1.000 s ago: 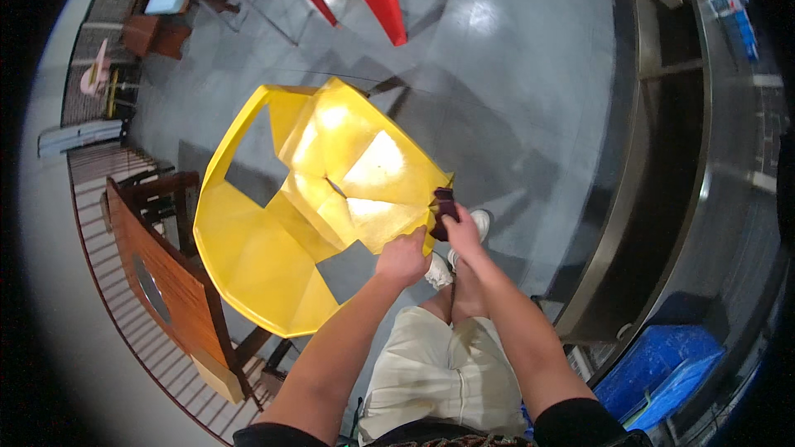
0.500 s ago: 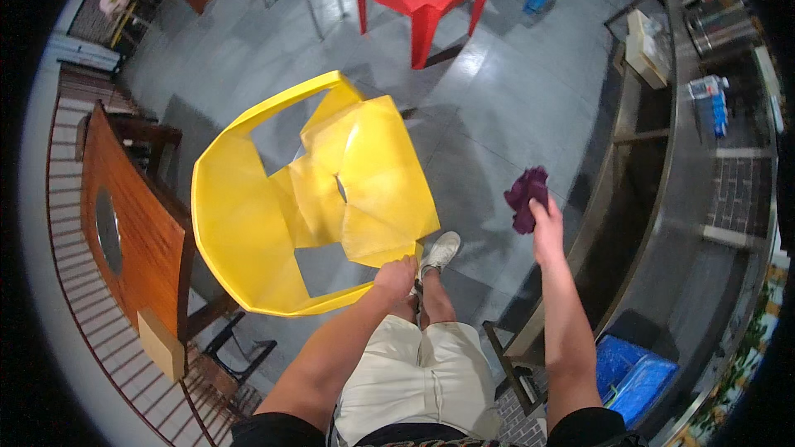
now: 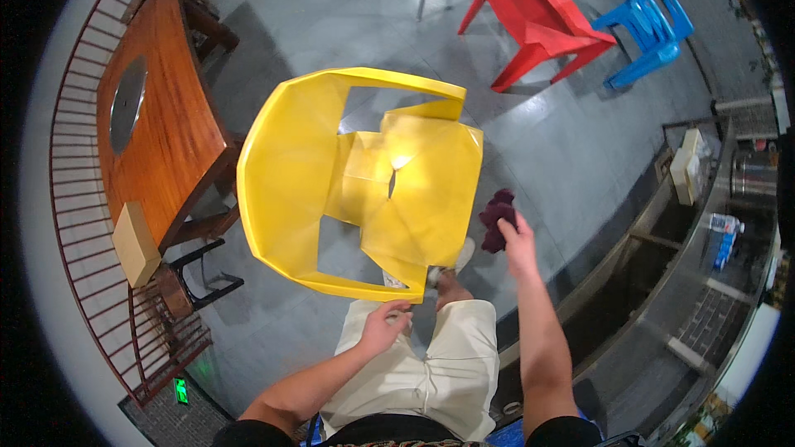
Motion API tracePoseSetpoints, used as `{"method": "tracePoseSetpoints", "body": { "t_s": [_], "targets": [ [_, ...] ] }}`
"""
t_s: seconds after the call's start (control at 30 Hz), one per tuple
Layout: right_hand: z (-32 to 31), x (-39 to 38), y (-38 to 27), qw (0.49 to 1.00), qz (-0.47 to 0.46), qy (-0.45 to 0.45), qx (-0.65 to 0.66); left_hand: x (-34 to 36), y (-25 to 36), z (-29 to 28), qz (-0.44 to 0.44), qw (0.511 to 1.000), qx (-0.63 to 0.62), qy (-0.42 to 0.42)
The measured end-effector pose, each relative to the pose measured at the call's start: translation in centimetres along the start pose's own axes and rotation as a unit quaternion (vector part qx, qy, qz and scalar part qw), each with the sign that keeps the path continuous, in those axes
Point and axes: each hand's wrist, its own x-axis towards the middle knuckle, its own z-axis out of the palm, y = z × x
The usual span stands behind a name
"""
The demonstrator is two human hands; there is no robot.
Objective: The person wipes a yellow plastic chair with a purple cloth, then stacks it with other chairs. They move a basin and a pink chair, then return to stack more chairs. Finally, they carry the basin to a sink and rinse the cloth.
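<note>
The left hand, grip slack and seemingly empty, is near an armrest; the right hand clamps a purple cloth beside the yellow chair, upright on the floor. Work seems unfinished; how much is done doesn't show.

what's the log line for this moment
left hand: beside yellow chair, contact unclear | right hand: holding dark purple cloth | red chair: beyond
</note>
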Motion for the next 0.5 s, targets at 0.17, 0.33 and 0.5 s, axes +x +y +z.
{"method": "tracePoseSetpoints", "body": {
  "t_s": [0.17,0.33,0.5],
  "targets": [
    [2.6,8.6,-8.6,0.990,-0.095,-0.051,-0.094,-1.2,-2.5,-2.8,-0.312,0.810,-0.477,0.138],
    [9.2,19.0,-16.5,0.969,-0.144,-0.132,-0.149,1.9,-0.9,-2.6,-0.205,0.792,-0.526,0.233],
    [14.2,29.5,-14.7,0.905,-0.142,-0.206,-0.345,8.1,-2.5,-0.1,-0.172,0.671,-0.614,0.380]
  ]
}}
